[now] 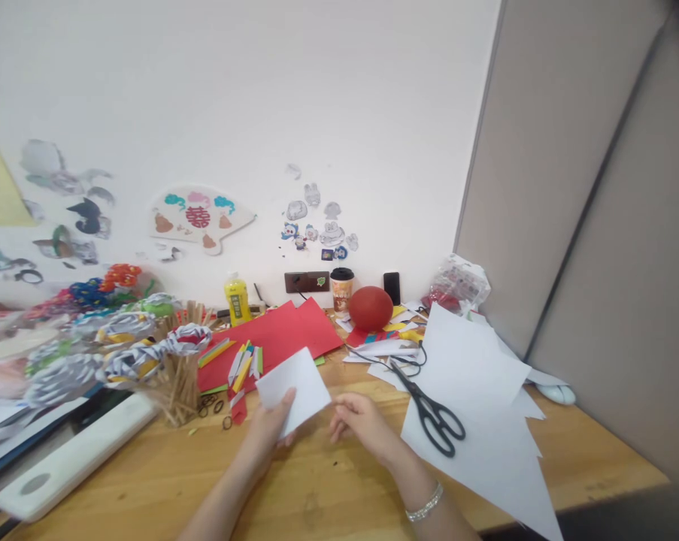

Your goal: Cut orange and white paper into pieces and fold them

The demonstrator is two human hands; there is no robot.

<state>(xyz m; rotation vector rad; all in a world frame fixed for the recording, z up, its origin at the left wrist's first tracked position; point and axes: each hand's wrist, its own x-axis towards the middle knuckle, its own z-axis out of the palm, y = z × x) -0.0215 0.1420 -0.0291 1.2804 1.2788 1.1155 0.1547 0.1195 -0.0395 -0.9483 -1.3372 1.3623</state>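
A folded sheet of white paper (301, 387) is held above the desk, tilted, in my left hand (271, 424). The thumb lies on its top face and the fingers go underneath. At the paper's right corner is my right hand (359, 422), its fingers curled and the fingertips closed at that corner. A bracelet circles the right wrist. To the right, black-handled scissors (421, 402) rest partly on large white paper sheets (486, 428). Red paper (271, 338) lies behind the left hand, with folded coloured strips (241, 368) on it.
A red balloon (371, 308), a paper cup (342, 291), a phone (392, 288) and a yellow bottle (237, 299) stand along the wall. Paper-strip flowers (130, 359) and brown sticks (175, 387) crowd the left, beside a long white object (80, 454). A grey partition (542, 150) bounds the right.
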